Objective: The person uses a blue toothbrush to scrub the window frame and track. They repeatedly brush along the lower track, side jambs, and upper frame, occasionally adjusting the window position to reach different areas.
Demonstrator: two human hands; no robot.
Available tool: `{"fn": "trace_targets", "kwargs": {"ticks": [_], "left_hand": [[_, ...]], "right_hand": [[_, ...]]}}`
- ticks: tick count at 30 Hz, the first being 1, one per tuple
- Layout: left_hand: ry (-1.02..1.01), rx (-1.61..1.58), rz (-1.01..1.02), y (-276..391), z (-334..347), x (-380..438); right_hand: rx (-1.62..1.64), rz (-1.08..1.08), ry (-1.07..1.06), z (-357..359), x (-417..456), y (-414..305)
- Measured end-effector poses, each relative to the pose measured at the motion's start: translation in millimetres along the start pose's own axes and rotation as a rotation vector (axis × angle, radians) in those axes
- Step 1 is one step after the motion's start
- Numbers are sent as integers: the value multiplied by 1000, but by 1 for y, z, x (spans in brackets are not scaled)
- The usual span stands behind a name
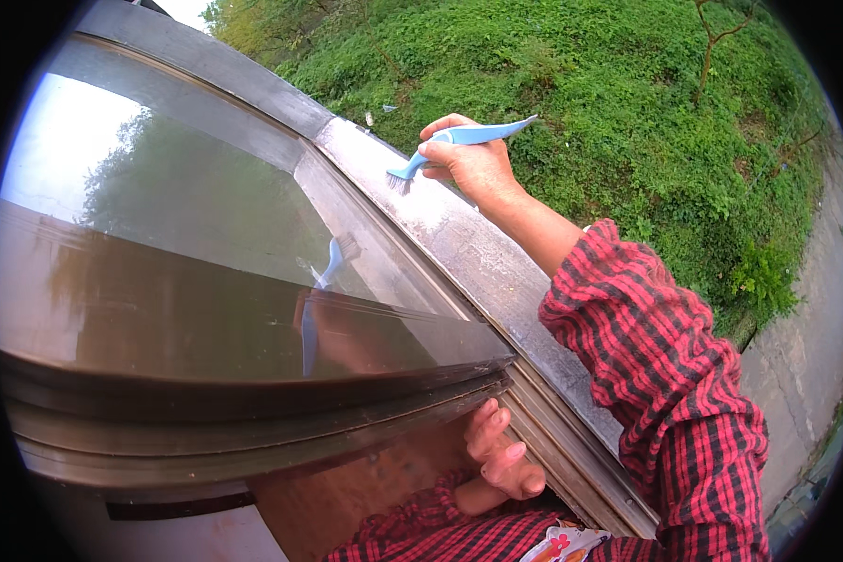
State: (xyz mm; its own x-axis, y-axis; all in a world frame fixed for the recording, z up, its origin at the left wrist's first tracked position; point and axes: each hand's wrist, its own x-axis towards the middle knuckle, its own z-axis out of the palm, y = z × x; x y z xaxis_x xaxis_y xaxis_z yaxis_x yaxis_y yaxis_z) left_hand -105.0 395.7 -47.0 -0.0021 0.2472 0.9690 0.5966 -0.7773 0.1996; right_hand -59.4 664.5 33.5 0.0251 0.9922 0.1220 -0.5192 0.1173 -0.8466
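Observation:
Gripped in my right hand [474, 158] is a light blue plastic brush [464, 135] with a bent neck, its pale bristles against the outer window sill [421, 204]. The sill is grey, with whitish patches near the bristles. My left hand [499, 453] is beside the sliding window's frame and track [569, 449], low in the view, with bent fingers apart and nothing seen in them. The window glass [204, 246] reflects the brush and the sky. Both arms wear red and black checked sleeves.
A green, overgrown slope [604, 126] lies outside beyond the sill's outer edge. To the right, a concrete path [787, 372] runs below. The dark window frame [253, 414] crosses the lower left, near my left hand.

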Motion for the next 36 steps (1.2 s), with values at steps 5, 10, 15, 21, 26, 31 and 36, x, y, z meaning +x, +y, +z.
{"fn": "trace_targets", "kwargs": {"ticks": [5, 10, 15, 21, 26, 31, 36], "left_hand": [[-3, 33, -8, 4, 7, 0], [-24, 37, -36, 8, 3, 5], [-19, 31, -26, 4, 4, -1], [-47, -3, -34, 0, 4, 2], [-44, -3, -47, 4, 8, 3], [-62, 0, -53, 4, 6, 2], [-15, 28, -28, 0, 1, -11]], "right_hand": [[-32, 67, 5, 20, 28, 51], [-199, 200, -276, -41, 12, 6], [-415, 515, -602, -122, -48, -98], [-113, 137, -220, -106, -42, -85], [56, 96, -143, -34, -13, 14], [-301, -97, -283, -36, -13, 1], [-533, 243, -617, -88, -83, -97]]}}
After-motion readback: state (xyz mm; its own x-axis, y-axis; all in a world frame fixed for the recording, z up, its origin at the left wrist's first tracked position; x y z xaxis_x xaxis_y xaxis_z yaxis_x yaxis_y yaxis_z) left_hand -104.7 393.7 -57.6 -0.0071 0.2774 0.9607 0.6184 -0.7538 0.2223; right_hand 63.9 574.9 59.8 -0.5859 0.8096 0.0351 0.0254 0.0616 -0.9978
